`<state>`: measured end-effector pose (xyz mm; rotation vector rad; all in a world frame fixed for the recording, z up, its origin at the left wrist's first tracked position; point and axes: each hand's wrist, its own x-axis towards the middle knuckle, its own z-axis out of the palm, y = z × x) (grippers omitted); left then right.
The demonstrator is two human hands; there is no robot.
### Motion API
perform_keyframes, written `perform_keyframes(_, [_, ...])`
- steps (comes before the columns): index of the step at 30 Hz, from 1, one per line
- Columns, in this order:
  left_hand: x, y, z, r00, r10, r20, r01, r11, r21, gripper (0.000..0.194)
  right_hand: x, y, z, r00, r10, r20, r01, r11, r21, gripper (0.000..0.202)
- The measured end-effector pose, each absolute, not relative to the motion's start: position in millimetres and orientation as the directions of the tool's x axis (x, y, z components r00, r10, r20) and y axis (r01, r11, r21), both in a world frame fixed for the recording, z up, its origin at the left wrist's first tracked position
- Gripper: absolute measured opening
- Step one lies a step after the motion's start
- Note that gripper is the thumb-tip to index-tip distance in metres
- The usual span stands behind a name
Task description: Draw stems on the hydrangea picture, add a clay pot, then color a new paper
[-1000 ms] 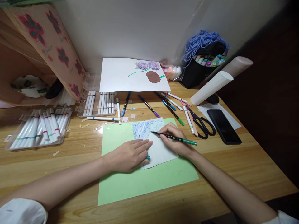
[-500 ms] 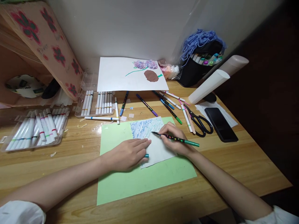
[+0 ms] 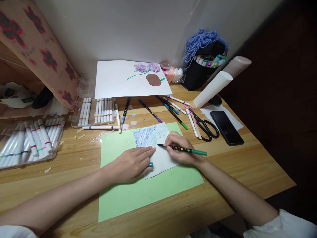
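My right hand [image 3: 182, 147] is closed in a writing grip on a black marker [image 3: 182, 149] with colored spots and a green end. Its dark tip is at the white paper [image 3: 163, 165], whose upper part carries blue and pale green strokes. That sheet lies on a larger light green sheet [image 3: 123, 201]. My left hand [image 3: 132, 163] presses down on the white paper's left side, fingers together. A teal marker cap [image 3: 151, 164] pokes out between its fingers, partly hidden.
Beyond the paper lie loose markers [image 3: 150, 110] and a white sheet with flowers [image 3: 114, 77]. Marker trays [image 3: 54, 153] stand left. To the right are black scissors [image 3: 208, 129], a phone [image 3: 226, 127], a white tube [image 3: 213, 89] and a black pen holder [image 3: 198, 77].
The view has shifted slightly, so most things appear farther left. On the paper, the marker tip has moved a little toward me. My left hand stays in place.
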<state>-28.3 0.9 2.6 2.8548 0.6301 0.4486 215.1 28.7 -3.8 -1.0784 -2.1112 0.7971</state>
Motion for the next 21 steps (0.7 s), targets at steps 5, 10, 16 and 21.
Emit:
perform_keyframes(5, [-28,1,2,0.860,0.438,0.262,0.379,-0.892,0.247,0.027,217,29,-4,-0.395,0.875,0.281,0.488,0.459,-0.742,0.010])
perform_keyframes(10, [-29,1,1,0.860,0.438,0.261,0.371,-0.889,0.269,0.025,219,30,-7,-0.378,0.882,0.281,0.469,0.444,-0.763,0.010])
perform_keyframes(16, [-31,9,0,0.722,0.599,0.346,0.471,-0.792,0.388,0.021,213,24,-4,-0.518,0.825,0.223,0.183,0.362,-0.914,0.007])
perform_keyframes(21, [-30,12,-2,0.658,0.685,0.313,0.534,-0.717,0.448,0.021,210,21,-4,-0.582,0.782,0.222,0.054,0.309,-0.950,0.011])
